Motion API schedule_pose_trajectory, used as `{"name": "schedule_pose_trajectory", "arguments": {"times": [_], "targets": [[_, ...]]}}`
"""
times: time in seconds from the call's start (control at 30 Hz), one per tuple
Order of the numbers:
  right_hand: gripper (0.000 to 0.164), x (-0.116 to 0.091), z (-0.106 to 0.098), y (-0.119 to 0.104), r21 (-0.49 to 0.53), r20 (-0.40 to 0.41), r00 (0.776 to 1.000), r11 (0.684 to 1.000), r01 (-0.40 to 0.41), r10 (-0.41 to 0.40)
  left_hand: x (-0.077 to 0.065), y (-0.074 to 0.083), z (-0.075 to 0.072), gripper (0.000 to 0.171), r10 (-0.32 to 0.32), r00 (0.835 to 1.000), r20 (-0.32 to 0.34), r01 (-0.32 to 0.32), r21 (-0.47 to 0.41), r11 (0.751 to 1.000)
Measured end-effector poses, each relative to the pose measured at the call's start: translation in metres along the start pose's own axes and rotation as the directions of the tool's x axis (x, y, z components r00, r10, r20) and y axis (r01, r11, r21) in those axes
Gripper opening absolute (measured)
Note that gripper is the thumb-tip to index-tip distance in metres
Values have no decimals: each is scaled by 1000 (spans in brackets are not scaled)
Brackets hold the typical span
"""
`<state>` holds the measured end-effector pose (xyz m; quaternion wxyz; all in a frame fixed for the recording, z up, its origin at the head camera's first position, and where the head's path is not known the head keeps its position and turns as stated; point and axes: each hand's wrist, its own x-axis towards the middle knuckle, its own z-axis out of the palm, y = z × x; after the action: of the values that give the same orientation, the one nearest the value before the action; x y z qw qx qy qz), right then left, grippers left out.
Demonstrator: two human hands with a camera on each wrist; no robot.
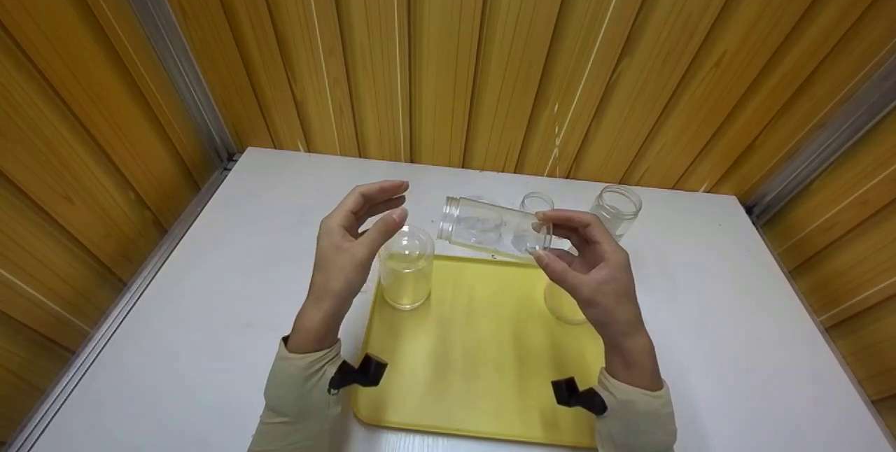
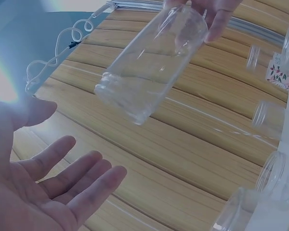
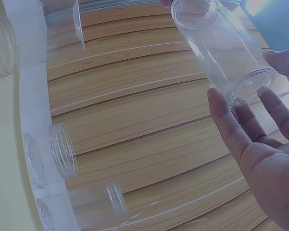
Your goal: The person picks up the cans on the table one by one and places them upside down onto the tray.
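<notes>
My right hand (image 1: 595, 266) pinches the base end of a clear plastic jar (image 1: 483, 224) between thumb and fingers. The jar lies sideways in the air above the tray's far edge, its threaded, lidless mouth towards my left hand (image 1: 350, 242). That hand is raised with fingers bent and apart, and it touches nothing. Below it, a second clear jar (image 1: 406, 284) stands mouth down on the left side of the yellow tray (image 1: 483, 368). Another clear jar (image 1: 564, 304) stands at the tray's right, partly hidden by my right hand.
Behind the right hand, a wide-mouthed clear jar (image 1: 616, 208) and a smaller clear jar (image 1: 537, 200) stand on the white table (image 1: 210, 298). A floral label (image 2: 281, 74) shows at the edge of the left wrist view. Wood-patterned panels (image 1: 448, 53) rise behind the table.
</notes>
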<state>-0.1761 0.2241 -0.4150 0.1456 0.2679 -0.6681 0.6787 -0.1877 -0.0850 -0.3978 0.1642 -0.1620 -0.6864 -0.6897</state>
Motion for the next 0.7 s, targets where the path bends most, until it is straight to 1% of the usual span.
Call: {"name": "schedule_pose_trajectory", "arguments": {"times": [0.17,0.3,0.43,0.53,0.7], "targets": [[46,0,-2,-2,-28,-1,1000,1000,5,-5,2,-2,-8,36,36,997,-67,-31,77,997],[46,0,-3,-3,-55,-1,1000,998,11,-11,5,-6,-13,35,43,994,-101,-28,143,989],[45,-1,-4,-4,-80,3,1000,997,16,-15,8,-13,-19,34,43,990,-132,-18,185,983],[46,-1,-5,-5,-103,6,1000,995,9,-9,9,-18,-22,34,49,987,-153,-13,230,973],[47,-1,-6,-5,-148,15,1000,989,5,-3,12,-27,-26,34,68,983,-167,-15,304,953]]}}
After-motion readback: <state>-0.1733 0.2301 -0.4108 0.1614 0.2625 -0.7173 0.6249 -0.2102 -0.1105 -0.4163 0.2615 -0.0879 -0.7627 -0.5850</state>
